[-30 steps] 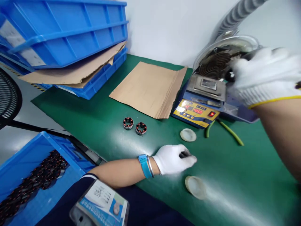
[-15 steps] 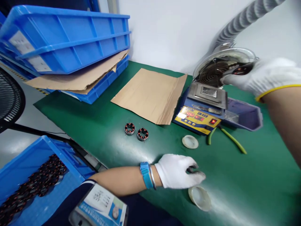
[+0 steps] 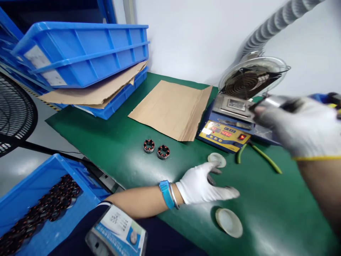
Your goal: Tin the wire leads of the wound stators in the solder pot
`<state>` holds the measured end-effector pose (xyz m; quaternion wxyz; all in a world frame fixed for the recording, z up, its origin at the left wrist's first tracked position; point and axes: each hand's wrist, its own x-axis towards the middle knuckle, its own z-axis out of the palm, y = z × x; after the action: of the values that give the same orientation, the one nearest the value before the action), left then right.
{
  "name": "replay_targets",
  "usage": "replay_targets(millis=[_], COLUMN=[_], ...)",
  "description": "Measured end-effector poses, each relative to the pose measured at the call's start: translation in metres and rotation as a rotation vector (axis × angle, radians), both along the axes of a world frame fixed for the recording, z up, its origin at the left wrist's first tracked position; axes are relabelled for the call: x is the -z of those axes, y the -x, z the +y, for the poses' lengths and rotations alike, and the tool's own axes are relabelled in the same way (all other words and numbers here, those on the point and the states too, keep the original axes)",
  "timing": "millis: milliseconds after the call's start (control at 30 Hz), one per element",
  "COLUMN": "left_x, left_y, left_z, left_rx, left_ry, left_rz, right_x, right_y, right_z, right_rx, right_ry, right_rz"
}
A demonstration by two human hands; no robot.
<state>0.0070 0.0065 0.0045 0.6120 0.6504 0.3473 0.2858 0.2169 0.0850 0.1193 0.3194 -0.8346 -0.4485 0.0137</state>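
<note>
Head view: nearest on the green counter (image 3: 279,202), the near dish (image 3: 228,223) stands by itself, a round, cloudy, cream-coloured cup with a pale inside. It looks thin and light, probably plastic, so a gentle pinch on its wall should do; squeezed hard, it might flex or skid on the smooth top.

Just beyond it, the left hand (image 3: 202,185) is in a white glove, thumb and fingers spread wide with nothing between them. Its far fingers overlap the rim of the far dish (image 3: 217,160), shallow and whitish; touching or only above it, I cannot tell.

Further off sit two small rings side by side, a ring-shaped part (image 3: 149,145) and a second ring (image 3: 163,152), black inside with copper-coloured windings and a grey metal band. Each should be stiff and dense for its size; the outer band is the sound place to grip, the windings the delicate one.

Beside the heated station (image 3: 226,124), the right hand (image 3: 306,124) is gloved too, its fingers closed round a dark part (image 3: 275,101) with a silvery face. It is badly blurred, so its outline is uncertain, but it seems rigid and best held by the edge.
</note>
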Motion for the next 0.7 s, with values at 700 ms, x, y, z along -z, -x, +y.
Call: replay_targets(millis=[700], left_x=[-0.006], left_y=[0.058], left_z=[0.032], left_rx=[-0.413], left_ry=[-0.909], left_rz=[1.125], right_x=[0.129], right_y=[-0.133], right_z=[-0.23], right_rx=[0.621], right_ry=[0.309], right_rz=[-0.136])
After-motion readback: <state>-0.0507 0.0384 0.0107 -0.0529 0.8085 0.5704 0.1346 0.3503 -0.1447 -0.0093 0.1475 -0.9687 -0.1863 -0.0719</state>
